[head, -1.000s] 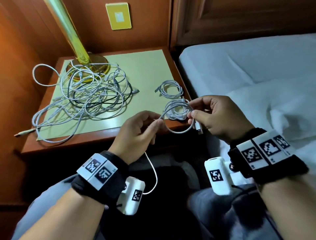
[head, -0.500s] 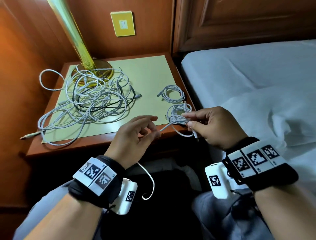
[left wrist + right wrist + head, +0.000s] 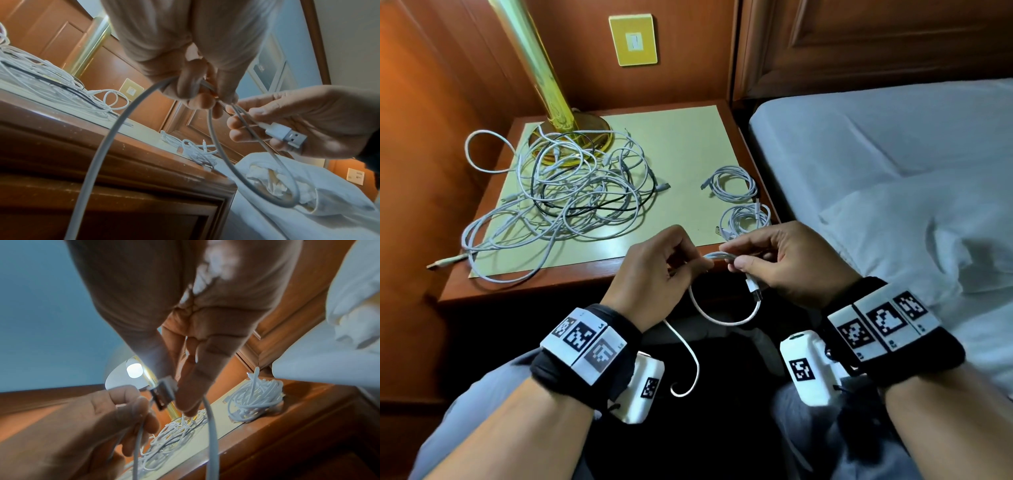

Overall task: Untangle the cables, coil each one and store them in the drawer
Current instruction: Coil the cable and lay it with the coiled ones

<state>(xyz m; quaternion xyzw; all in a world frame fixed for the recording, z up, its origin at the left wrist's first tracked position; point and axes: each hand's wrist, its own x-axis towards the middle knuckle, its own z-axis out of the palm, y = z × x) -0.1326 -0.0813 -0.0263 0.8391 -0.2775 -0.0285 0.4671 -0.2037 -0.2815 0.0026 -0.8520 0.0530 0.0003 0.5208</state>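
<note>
The person's left hand [image 3: 650, 270] and right hand [image 3: 787, 263] met just in front of the table [image 3: 585, 277], both holding one white cable [image 3: 722, 318]. The left grip was curled tight round the strands, and the cable's tail hung down past that wrist. The right grip pinched the same strands between thumb and fingers, with the USB plug [image 3: 287, 136] lying across its fingers. A loop of the cable drooped between the two hands. On the table lay a tangled pile of cables [image 3: 565, 198] against a brass lamp base [image 3: 571, 137], and two coiled cables [image 3: 736, 198] sat near the table's right edge, beside the bed [image 3: 859, 144].
</note>
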